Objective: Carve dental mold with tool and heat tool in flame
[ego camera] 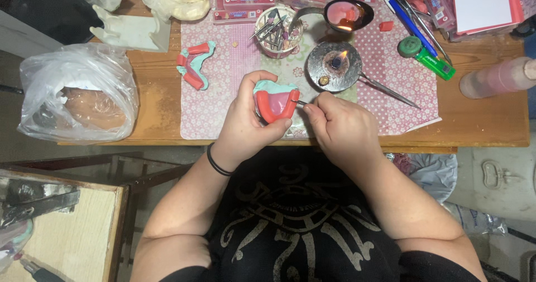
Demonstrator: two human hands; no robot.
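My left hand (245, 123) holds a green dental cast with a red wax rim and pink wax base (275, 100) above the table's front edge. My right hand (340, 127) pinches a thin metal wax tool (302, 103) whose tip touches the right end of the red rim. Just beyond the hands a small round burner (335, 65) has a lit flame. A second green cast with red wax blocks (195, 64) lies on the patterned mat (223, 103) to the left.
A cup of metal instruments (277, 32) and a ladle of melted red wax (347, 15) stand at the back. A green lighter (427, 56), pens (405, 18), a pink bottle (497, 76) lie right. A plastic bag (75, 92) sits left on the wooden table (480, 120).
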